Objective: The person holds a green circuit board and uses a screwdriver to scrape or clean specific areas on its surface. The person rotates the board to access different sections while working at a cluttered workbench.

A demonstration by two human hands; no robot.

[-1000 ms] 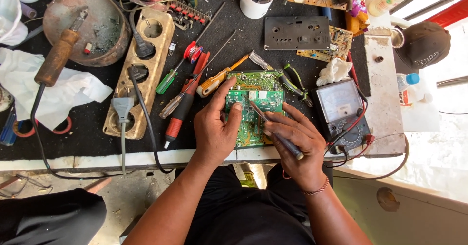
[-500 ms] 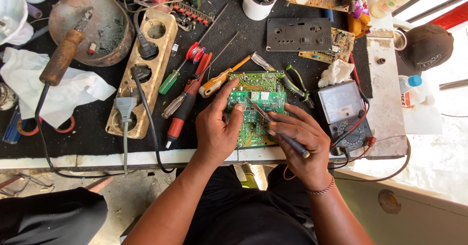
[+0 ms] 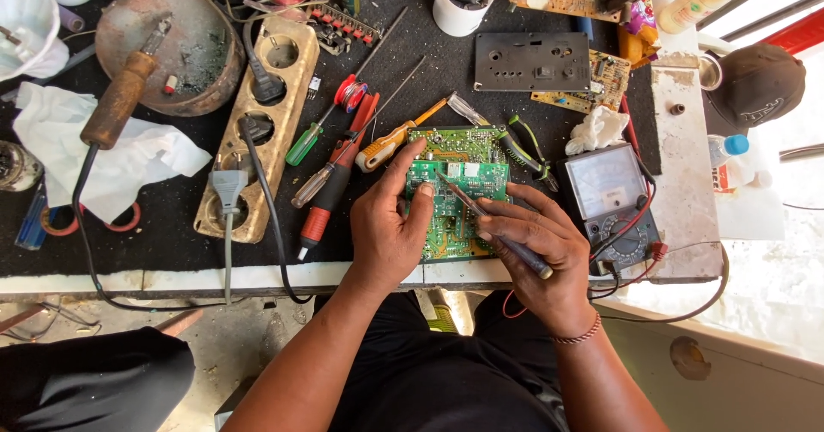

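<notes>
1. Steadying a green circuit board (image 3: 455, 193) at the near edge of the black-covered table (image 3: 172, 243), the person's left hand (image 3: 388, 226) lies partly curled against the board's left side, thumb stretched onto its face; it presses rather than grips, so a hard push from the tool could slide the board toward the table's lip.
2. The right hand (image 3: 532, 252) is closed around a slim metal probe tool (image 3: 493, 228), held like a pen, its tip resting on the board's middle. A slip there could bridge neighbouring solder points or scratch a track.
3. The left thumb sits just beside the tip; a skid could jab it.
4. A red probe lead (image 3: 639, 217) trails from the analog multimeter (image 3: 614, 196), which lies just right of the right hand; a snagged wrist could drag the meter.
5. Screwdrivers (image 3: 330, 183) lie crowded just left of the board, and a wooden-handled soldering iron (image 3: 120, 97) rests on a round metal dish (image 3: 197, 63) well away, its cord hanging over the table's edge where a knee could catch it.
</notes>
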